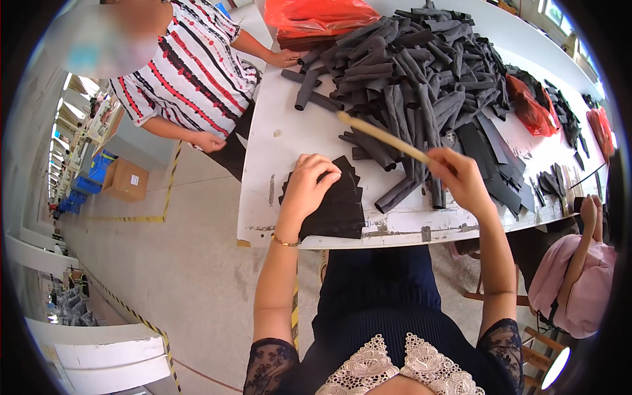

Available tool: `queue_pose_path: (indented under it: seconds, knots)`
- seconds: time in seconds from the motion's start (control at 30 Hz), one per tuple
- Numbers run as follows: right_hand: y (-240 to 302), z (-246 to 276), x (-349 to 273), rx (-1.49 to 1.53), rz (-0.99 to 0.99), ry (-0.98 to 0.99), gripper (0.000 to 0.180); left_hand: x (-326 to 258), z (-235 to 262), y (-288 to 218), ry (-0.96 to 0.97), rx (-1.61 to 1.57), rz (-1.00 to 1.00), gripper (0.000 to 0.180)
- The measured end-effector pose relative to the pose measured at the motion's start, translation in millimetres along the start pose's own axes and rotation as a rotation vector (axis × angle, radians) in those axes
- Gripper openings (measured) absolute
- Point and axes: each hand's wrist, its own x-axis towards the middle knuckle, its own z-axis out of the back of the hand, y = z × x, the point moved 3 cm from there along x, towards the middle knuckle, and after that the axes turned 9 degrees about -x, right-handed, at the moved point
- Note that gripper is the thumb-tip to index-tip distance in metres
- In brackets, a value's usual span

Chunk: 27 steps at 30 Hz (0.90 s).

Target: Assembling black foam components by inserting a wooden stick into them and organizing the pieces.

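My right hand (457, 176) is closed round one end of a light wooden stick (385, 137). The stick slants up to the left, raised over the rolled dark pieces. My left hand (308, 187) rests with bent fingers on a fanned stack of flat black fabric pieces (336, 214) near the table's front edge. Its fingertips are partly hidden, and the thumb lies along the stack. Beyond the stick spreads a large heap of dark grey rolled tubes (408, 85), which look like fabric. Several tubes lie loose between my hands.
A person in a striped top stands at the left of the white table (260, 204), one hand by the heap. Red plastic bags (319, 16) lie at the back and right. Another person in pink (573, 283) sits at the right. A cardboard box (127, 180) stands on the floor.
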Motion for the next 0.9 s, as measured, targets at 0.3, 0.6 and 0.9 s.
queue_pose_path:
  seconds: [0.3, 0.6, 0.9]
  knots:
    - [-20.8, 19.2, -49.5, -0.160, 0.072, 0.118, 0.015, 12.3, -1.0, -13.1, 0.040, -0.082, 0.053, 0.012]
    - [-4.2, -33.1, -24.0, 0.048, 0.122, 0.162, 0.024, 28.8, -57.9, -81.4, 0.161, 0.124, -0.342, 0.009]
    - [-6.4, -70.4, -33.1, 0.490, -0.228, 0.358, 0.032, 3.0, -86.7, -38.2, -0.552, -1.342, 0.306, 0.038]
